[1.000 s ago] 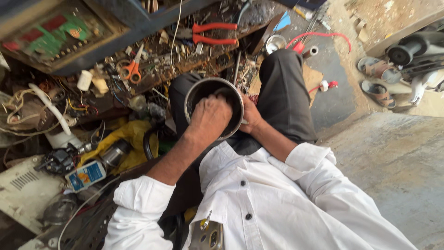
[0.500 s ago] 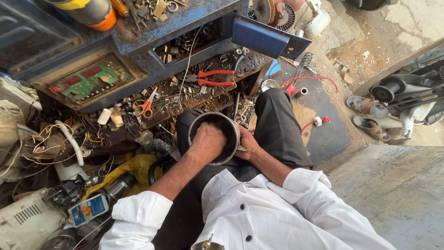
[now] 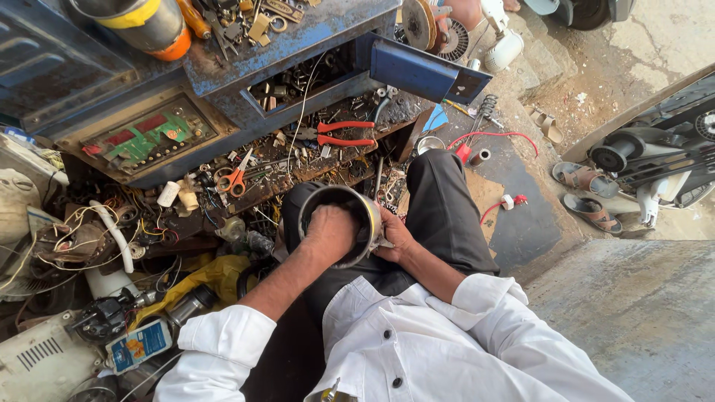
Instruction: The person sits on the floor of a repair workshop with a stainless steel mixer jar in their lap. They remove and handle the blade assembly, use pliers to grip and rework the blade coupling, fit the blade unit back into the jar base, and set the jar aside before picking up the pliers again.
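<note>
Presently, the work is mid-course: the round metal housing (image 3: 339, 223) rests on the person's lap, mouth facing up, near the centre of the view. The left hand (image 3: 328, 232) is sunk into the bore, fingers folded inward against the inner wall; its grip appears narrow, but what it presses or pinches there is hidden by the hand itself. The right hand (image 3: 395, 237) clasps the outside wall at 3 o'clock of the housing, its grip holding the shell steady.

Done, as far as shown: the housing is off the desk (image 3: 298, 45), seated between the knees and braced. Left, by judgement: the work inside the bore is not finished, since the left hand is occupied there and no part has been set aside near it. No tool is in either hand.

Surroundings: red-handled pliers (image 3: 344, 134) lie at 12 o'clock of the housing, on the cluttered shelf. Orange-handled scissors (image 3: 234, 179) lie at 10 o'clock. A green circuit board (image 3: 149, 138) sits further out at 10 o'clock. A yellow cloth (image 3: 216, 275) lies at 8 o'clock, and a pair of sandals (image 3: 585, 193) at 3 o'clock on the floor, well apart.
</note>
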